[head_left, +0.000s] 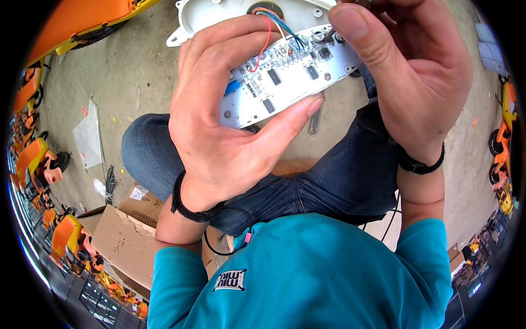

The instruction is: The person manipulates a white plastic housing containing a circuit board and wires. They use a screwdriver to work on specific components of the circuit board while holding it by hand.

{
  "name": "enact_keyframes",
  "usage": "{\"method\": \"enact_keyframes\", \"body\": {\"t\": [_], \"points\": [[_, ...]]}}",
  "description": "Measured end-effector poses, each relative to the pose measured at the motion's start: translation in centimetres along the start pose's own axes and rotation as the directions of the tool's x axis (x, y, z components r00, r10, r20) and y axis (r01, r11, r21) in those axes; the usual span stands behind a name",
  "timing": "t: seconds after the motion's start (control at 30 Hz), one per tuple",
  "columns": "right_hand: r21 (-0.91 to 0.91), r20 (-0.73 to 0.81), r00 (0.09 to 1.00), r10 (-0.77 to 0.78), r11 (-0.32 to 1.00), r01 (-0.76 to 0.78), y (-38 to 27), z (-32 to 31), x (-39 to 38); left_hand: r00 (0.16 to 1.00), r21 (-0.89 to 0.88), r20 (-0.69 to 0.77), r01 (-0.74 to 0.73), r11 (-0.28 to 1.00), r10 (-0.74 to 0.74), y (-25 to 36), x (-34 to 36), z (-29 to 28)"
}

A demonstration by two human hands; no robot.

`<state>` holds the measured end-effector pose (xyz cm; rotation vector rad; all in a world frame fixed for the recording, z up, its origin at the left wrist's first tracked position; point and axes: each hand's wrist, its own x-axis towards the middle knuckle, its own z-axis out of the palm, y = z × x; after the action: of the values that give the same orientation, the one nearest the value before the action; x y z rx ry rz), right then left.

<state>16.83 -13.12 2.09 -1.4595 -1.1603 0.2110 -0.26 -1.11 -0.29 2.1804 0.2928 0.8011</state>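
The person's left hand point(219, 109) holds a white circuit board point(296, 77), thumb along the lower edge and fingers bent around the upper left side. The right hand point(419, 82) is at the board's right end, thumb and fingers curled close together; its fingertips are cut off by the top edge, so I cannot tell what, if anything, they grip. The board is tilted, its right end higher in the view, above the person's lap. Thin wires point(296, 39), red, white, blue, green and orange, loop over its upper edge. Good handling here would likely mean holding the board by its edges, leaving the wires slack so no joint is tugged, and steadying it with the left hand while the right does the fine work. Beyond the board is a white plastic shell point(205, 17) with a dark round part. Below are legs in blue jeans point(350, 164); to the left, a cardboard box point(125, 238) and a clear plastic sheet point(89, 137) on the concrete floor point(131, 71). Orange and yellow vehicles point(71, 236) line the rim.
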Motion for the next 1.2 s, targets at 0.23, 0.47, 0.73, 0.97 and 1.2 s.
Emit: {"method": "enact_keyframes", "body": {"t": [0.23, 0.47, 0.73, 0.97, 1.2], "points": [[0.056, 0.008, 0.996, -0.084, 0.995, 0.084, 2.1, -0.3, -0.2, 1.0, 0.01, 0.004, -0.005, 1.0, 0.005, 0.0, 0.0, -0.1], [0.066, -0.028, 0.996, -0.087, 0.994, 0.089, 1.1, 0.3, -0.3, 1.0, 0.001, 0.002, -0.005, 1.0, 0.005, -0.1, 0.0, 0.1], [0.04, 0.028, 0.991, -0.133, 0.99, 0.132, 2.4, -0.5, -0.2, 1.0, 0.005, 0.007, -0.002, 1.0, 0.002, 0.0, 0.0, 0.0], [0.088, -0.01, 0.988, -0.152, 0.984, 0.153, 1.5, 0.0, 0.0, 1.0, 0.014, 0.008, -0.013, 1.0, 0.013, 0.0, 0.1, 0.0], [0.058, 0.062, 0.987, -0.148, 0.988, 0.145, 2.5, -0.7, -0.1, 1.0, 0.017, 0.002, -0.012, 1.0, 0.012, -0.1, 0.0, 0.0]]}}
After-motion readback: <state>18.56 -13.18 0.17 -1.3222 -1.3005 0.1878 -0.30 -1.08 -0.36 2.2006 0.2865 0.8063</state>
